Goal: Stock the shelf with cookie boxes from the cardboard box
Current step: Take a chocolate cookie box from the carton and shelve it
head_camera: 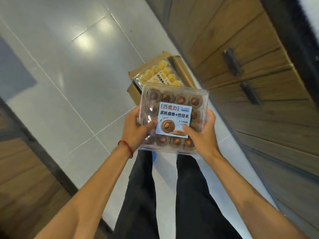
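The clear chocolate cookie box (179,99) is showing dark brown cookies with orange-brown nuts, and its pale blue and white label (173,118) is carrying black lettering. The 2nd cookie box (158,73) is showing yellow swirls against the tan cardboard box (183,69). A red string bracelet (126,147) is circling the left wrist. Black trousers (138,195) are contrasting with glossy pale grey floor tiles (69,66) lined in white. The cabinet (259,104) is displaying brown wood grain and 2 dark handles (232,62).

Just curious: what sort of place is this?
Probably a shop or storeroom: a labelled chocolate cookie box, a cardboard box with more cookies on the tiled floor, wooden cabinets alongside.
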Demonstrator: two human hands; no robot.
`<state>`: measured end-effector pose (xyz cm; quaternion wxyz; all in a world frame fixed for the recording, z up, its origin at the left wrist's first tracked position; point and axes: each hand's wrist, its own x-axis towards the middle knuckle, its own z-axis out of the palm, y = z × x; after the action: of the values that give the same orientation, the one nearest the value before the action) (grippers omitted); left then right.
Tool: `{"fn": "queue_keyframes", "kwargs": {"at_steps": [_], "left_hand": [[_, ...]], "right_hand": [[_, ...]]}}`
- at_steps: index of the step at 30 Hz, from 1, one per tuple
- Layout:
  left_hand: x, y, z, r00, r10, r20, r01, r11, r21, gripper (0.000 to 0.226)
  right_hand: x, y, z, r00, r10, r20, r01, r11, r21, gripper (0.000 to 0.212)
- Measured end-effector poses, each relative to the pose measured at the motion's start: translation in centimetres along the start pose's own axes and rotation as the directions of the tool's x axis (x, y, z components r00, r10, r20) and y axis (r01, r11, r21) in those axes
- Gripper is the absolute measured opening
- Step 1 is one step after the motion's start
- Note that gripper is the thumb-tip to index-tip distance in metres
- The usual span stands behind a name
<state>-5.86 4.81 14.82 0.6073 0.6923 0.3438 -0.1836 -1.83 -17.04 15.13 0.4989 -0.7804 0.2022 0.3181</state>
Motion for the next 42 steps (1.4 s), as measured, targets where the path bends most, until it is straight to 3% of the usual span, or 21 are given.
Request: {"fn": "queue_keyframes", "kwargs": {"at_steps": [6,10,17,22,25,30,33,36,42], "left_hand": [[-7.9,3.2,-0.2,0.969,-0.065,-0.237,0.027,0.987,-0.16,0.05],[-13.8,4.7,1.4,0.925,-0.04,-0.378,-0.06,0.966,-0.25,0.059],[-24.6,6.9,5.5,0.811,-0.031,-0.585,-0.23,0.902,-0.366,0.075],[-31.4,5.5,7.1,0.709,-0.035,-0.705,-0.304,0.886,-0.35,0.089],[-35.9,4.0,8.6,0.627,-0.057,-0.777,-0.34,0.877,-0.338,0.09],[-44.0,0.5,12.6,0.49,-0.106,-0.865,-0.381,0.867,-0.322,0.102],[-49.2,-1.8,15.5,0.399,-0.151,-0.905,-0.391,0.864,-0.317,0.107],[-54.4,-3.0,18.2,0.288,-0.198,-0.937,-0.412,0.858,-0.307,0.102],[-62.7,-5.1,21.0,0.056,-0.247,-0.967,-0.418,0.874,-0.247,0.092]], "right_hand": [[-4.2,-5.7,-2.5,0.967,-0.159,0.201,0.175,0.982,-0.066,0.091],[-6.3,-8.3,-4.9,0.917,-0.194,0.349,0.253,0.959,-0.131,0.097],[-11.7,-12.0,-8.8,0.772,-0.233,0.592,0.456,0.851,-0.259,0.119],[-16.7,-12.1,-9.7,0.611,-0.318,0.725,0.619,0.762,-0.188,0.117],[-19.7,-10.9,-9.8,0.515,-0.322,0.794,0.685,0.712,-0.156,0.117],[-26.9,-8.8,-10.7,0.378,-0.354,0.856,0.754,0.654,-0.063,0.093],[-30.3,-6.2,-10.9,0.273,-0.3,0.914,0.784,0.62,-0.031,0.097],[-34.1,-3.6,-10.9,0.172,-0.213,0.962,0.793,0.609,-0.006,0.12],[-41.2,0.0,-9.4,-0.068,-0.131,0.989,0.863,0.49,0.124,0.116]]}}
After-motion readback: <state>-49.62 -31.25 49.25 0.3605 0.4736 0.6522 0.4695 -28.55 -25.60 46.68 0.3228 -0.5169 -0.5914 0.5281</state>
